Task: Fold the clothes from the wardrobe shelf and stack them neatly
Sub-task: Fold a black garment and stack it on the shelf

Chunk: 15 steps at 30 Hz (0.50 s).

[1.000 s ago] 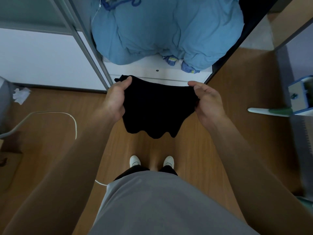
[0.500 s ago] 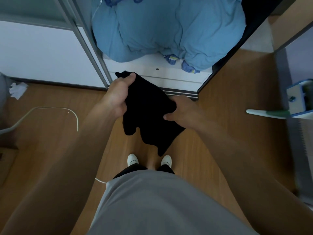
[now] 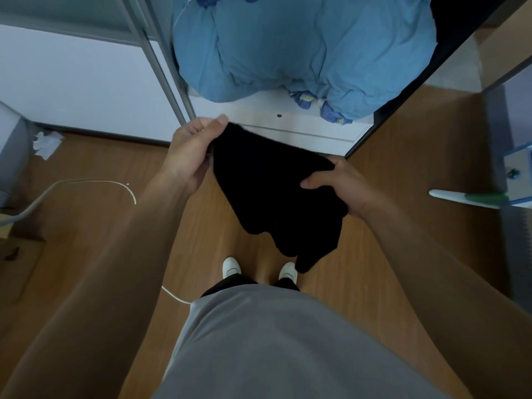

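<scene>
A black garment (image 3: 273, 197) hangs in the air between my hands, in front of the open wardrobe. My left hand (image 3: 191, 152) grips its upper left corner, thumb on top. My right hand (image 3: 339, 182) holds its right edge lower down, fingers curled under the cloth and thumb pressing on the front. The garment's loose lower end dangles above my white shoes (image 3: 231, 266). A bulky light blue bundle of fabric (image 3: 302, 44) lies on the white wardrobe shelf (image 3: 288, 122) just beyond.
The grey metal frame of a sliding door (image 3: 161, 64) stands left of the shelf. On the wooden floor lie a white cable (image 3: 95, 182) at left and crumpled paper (image 3: 46, 141). A cardboard box (image 3: 17, 260) sits far left. A blue-white object (image 3: 518, 174) juts in at right.
My right hand first swung in across the garment toward the left, then slid back out right and lower along its edge. The cloth now hangs slanted rather than spread level.
</scene>
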{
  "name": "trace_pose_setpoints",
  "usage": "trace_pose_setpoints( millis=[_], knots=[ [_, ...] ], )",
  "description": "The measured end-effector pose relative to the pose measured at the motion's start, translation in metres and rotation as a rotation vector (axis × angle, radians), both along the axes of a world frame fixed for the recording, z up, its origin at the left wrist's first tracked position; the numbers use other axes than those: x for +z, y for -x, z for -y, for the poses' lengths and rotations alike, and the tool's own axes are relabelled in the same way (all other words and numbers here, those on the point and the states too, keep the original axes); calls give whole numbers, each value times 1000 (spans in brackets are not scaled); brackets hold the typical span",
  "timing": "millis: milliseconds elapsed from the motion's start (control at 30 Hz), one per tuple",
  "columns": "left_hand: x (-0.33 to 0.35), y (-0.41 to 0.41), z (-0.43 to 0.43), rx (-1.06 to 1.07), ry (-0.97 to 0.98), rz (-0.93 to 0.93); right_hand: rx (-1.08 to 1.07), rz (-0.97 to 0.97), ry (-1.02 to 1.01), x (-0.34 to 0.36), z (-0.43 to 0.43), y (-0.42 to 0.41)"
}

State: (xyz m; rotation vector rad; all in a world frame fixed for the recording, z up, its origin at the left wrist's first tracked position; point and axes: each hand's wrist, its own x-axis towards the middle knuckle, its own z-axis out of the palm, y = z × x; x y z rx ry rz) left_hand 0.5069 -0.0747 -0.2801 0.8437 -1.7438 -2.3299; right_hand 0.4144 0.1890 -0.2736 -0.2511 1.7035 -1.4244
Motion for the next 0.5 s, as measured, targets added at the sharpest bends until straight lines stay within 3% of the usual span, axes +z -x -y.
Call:
trace_pose_setpoints(
  millis=[100,233,367,500],
  knots=[
    [-13,-6,-1,-201,-96,-122,-123,138,74,3,0,4],
    [-24,-5,-14,-409,-60,40,-128,260,156,12,0,8],
    [-28,-3,-15,-423,-279,121,-198,310,152,23,8,13],
    [-27,5,-24,-308,-314,135,-361,400,226,21,9,20]
  ],
)
